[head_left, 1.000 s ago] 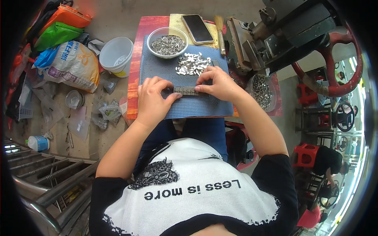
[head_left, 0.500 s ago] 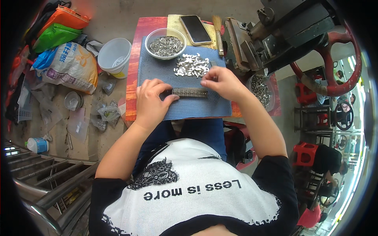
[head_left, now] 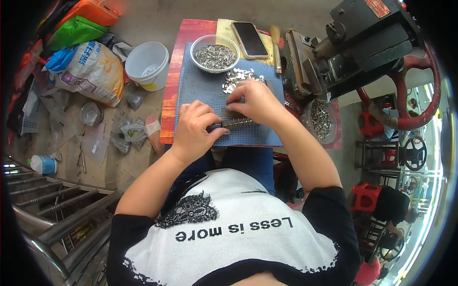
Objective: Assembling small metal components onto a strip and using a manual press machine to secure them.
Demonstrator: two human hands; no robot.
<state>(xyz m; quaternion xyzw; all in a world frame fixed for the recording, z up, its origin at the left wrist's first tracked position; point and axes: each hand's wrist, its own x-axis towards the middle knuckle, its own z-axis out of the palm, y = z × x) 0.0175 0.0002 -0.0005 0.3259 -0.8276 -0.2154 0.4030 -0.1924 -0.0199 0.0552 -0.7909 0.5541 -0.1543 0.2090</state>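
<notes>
My left hand (head_left: 193, 129) grips the left end of a slotted metal bar (head_left: 240, 122), thumb on the near side and fingers on the far side. The bar lies on a blue ribbed mat (head_left: 191, 88) and looks tilted. My right hand (head_left: 257, 101) is above the bar's far edge, its fingertips pinched together; whatever they hold is too small or hidden to make out. Just beyond that hand, a loose pile of small white and silvery pieces (head_left: 233, 81) is partly covered by it. A clear bowl (head_left: 214, 71) of small metal parts stands behind the pile.
A phone (head_left: 250, 40) lies on a yellow cloth, beside a brush (head_left: 276, 50). To the right stands a dark hand press (head_left: 367, 52) with a red wheel (head_left: 436, 90), near a tub of metal parts (head_left: 320, 121). A white bucket (head_left: 147, 66) and sacks sit left.
My right hand has moved left and nearer, from beside the pile to over the bar. The bar now looks tilted in my left hand. The whole view has shifted slightly.
</notes>
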